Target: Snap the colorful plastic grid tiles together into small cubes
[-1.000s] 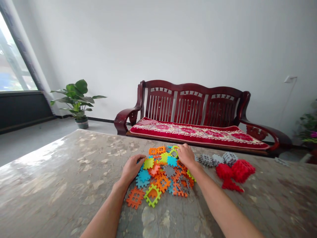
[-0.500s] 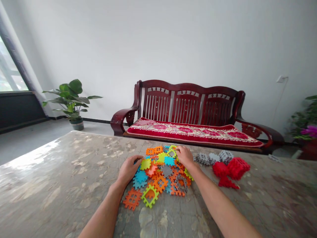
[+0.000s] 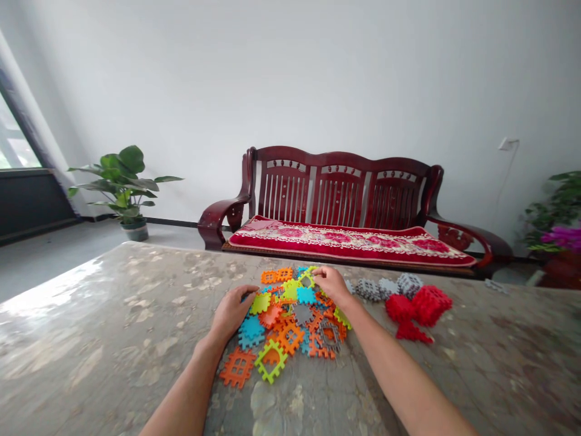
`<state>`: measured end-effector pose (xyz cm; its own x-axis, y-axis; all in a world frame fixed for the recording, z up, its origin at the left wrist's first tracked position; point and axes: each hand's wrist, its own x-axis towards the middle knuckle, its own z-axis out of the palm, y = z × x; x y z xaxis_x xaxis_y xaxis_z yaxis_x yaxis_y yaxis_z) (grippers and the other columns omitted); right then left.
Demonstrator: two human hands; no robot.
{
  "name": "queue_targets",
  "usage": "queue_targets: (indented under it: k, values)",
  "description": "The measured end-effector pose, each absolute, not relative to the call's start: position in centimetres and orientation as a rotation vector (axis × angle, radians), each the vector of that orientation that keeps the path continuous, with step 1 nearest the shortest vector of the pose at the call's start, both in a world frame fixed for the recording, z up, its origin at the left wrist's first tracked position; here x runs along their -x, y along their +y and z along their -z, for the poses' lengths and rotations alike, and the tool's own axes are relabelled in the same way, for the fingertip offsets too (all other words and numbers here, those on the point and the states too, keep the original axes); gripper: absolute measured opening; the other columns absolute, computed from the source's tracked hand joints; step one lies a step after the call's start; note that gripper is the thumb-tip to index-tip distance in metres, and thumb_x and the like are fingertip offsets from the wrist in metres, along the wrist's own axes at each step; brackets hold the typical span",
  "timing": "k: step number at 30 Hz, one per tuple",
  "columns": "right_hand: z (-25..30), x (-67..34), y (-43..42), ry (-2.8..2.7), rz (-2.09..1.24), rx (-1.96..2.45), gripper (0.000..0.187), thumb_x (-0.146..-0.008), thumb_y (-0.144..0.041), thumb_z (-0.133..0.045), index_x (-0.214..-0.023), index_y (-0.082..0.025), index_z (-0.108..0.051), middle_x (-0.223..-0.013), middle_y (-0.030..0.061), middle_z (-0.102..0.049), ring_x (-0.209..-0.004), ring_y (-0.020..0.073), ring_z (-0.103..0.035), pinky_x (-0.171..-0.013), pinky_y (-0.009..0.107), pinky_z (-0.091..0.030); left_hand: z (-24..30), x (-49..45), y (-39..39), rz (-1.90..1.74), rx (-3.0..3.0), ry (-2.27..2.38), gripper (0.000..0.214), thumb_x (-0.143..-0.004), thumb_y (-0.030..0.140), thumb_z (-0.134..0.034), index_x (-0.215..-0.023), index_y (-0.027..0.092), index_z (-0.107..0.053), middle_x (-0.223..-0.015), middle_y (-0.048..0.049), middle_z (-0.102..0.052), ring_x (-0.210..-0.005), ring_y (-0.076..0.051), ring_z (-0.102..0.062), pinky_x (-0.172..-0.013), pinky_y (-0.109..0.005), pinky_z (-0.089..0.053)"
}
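A loose pile of plastic interlocking tiles in orange, blue, yellow-green and grey lies on the table, toothed along their edges. My left hand (image 3: 233, 310) rests at the pile's left side, fingers loosely bent and apart, beside a solid yellow-green tile (image 3: 260, 303) and above some blue tiles (image 3: 251, 331). At the far edge of the pile, my right hand (image 3: 332, 284) has its fingertips closed on a yellow-green frame tile (image 3: 307, 278). A light blue tile (image 3: 306, 295) lies just below that frame. Nearest to me are an orange window tile (image 3: 238, 367) and another yellow-green frame (image 3: 271, 361).
Right of the pile stand grey tile stacks (image 3: 368, 289) and red tile stacks (image 3: 433, 305). One grey tile (image 3: 496, 286) lies apart farther right. The table (image 3: 113, 339) has a patterned cover. Behind it is a wooden bench (image 3: 340, 188); a potted plant (image 3: 129, 181) stands left.
The view has shifted slightly, moving the scene left. My right hand has moved a little left over the far edge of the pile. My left hand stays nearly in place.
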<state>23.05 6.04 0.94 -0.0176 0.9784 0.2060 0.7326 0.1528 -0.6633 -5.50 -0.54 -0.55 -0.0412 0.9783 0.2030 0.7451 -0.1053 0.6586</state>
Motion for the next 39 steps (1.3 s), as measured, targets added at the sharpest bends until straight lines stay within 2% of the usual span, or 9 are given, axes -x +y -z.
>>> queue_targets:
  k: [5, 10, 15, 19, 24, 30, 39]
  values:
    - [-0.8, -23.2, 5.9, -1.767, -0.501, 1.554, 0.025, -0.079, -0.025, -0.051, -0.094, -0.020, -0.070, -0.088, 0.0004, -0.074, -0.079, 0.0149, -0.067, -0.070, 0.023, -0.049, 0.6, 5.5, -0.5, -0.932, -1.885, 1.824, 0.033, -0.082, 0.037, -0.046, -0.100, 0.023, -0.071, -0.108, -0.0019, -0.074, -0.102, -0.022, -0.065, -0.092, -0.030, -0.046]
    - [-2.2, -26.9, 5.6, -1.733, -0.367, 1.657, 0.029, -0.083, -0.027, -0.047, -0.100, -0.023, -0.069, -0.097, 0.0020, -0.073, -0.085, 0.0171, -0.066, -0.073, 0.026, -0.048, 0.3, 5.4, -0.7, -0.925, -1.878, 1.832, 0.034, -0.082, 0.035, -0.046, -0.101, 0.023, -0.071, -0.107, -0.0027, -0.074, -0.102, -0.022, -0.065, -0.092, -0.031, -0.046]
    - [-3.5, -30.9, 5.5, -1.775, -0.225, 1.855, 0.027, -0.083, -0.027, -0.048, -0.093, -0.027, -0.073, -0.092, 0.0018, -0.074, -0.082, 0.0191, -0.065, -0.072, 0.028, -0.045, 0.7, 5.5, -0.5, -0.932, -1.878, 1.819, 0.034, -0.082, 0.034, -0.046, -0.101, 0.023, -0.071, -0.108, -0.0032, -0.073, -0.103, -0.023, -0.065, -0.093, -0.032, -0.046]
    - [-3.7, -32.1, 5.5, -1.836, -0.115, 1.979, 0.025, -0.082, -0.027, -0.051, -0.090, -0.030, -0.074, -0.091, 0.0025, -0.074, -0.090, 0.0229, -0.063, -0.079, 0.033, -0.044, 0.9, 5.6, -0.3, -0.933, -1.876, 1.809, 0.033, -0.081, 0.035, -0.047, -0.101, 0.023, -0.071, -0.109, -0.0026, -0.073, -0.105, -0.022, -0.064, -0.094, -0.031, -0.046]
    - [-3.4, -32.4, 5.1, -2.003, -0.048, 1.965, 0.029, -0.081, -0.034, -0.055, -0.104, -0.032, -0.072, -0.105, 0.0037, -0.072, -0.107, 0.0258, -0.058, -0.093, 0.039, -0.039, 0.8, 5.6, -0.4, -0.923, -1.884, 1.825, 0.033, -0.082, 0.035, -0.046, -0.101, 0.023, -0.071, -0.108, -0.0021, -0.073, -0.103, -0.022, -0.065, -0.092, -0.031, -0.046]
    - [-2.7, -32.3, 4.7, -2.261, -0.057, 1.854, 0.055, -0.066, -0.037, -0.071, -0.120, -0.031, -0.064, -0.125, 0.0047, -0.064, -0.126, 0.0290, -0.045, -0.105, 0.043, -0.028, 1.0, 5.7, -0.4, -0.925, -1.919, 1.833, 0.033, -0.082, 0.036, -0.047, -0.100, 0.024, -0.071, -0.108, -0.0016, -0.073, -0.102, -0.022, -0.065, -0.091, -0.030, -0.047]
    - [-2.7, -32.4, 5.0, -2.384, -0.062, 1.837, 0.055, -0.071, -0.025, -0.063, -0.126, -0.031, -0.059, -0.131, 0.0055, -0.060, -0.129, 0.0275, -0.043, -0.105, 0.043, -0.027, 0.9, 5.7, -0.4, -0.916, -1.932, 1.826, 0.034, -0.083, 0.036, -0.046, -0.101, 0.023, -0.071, -0.108, -0.0020, -0.073, -0.102, -0.022, -0.065, -0.090, -0.029, -0.046]
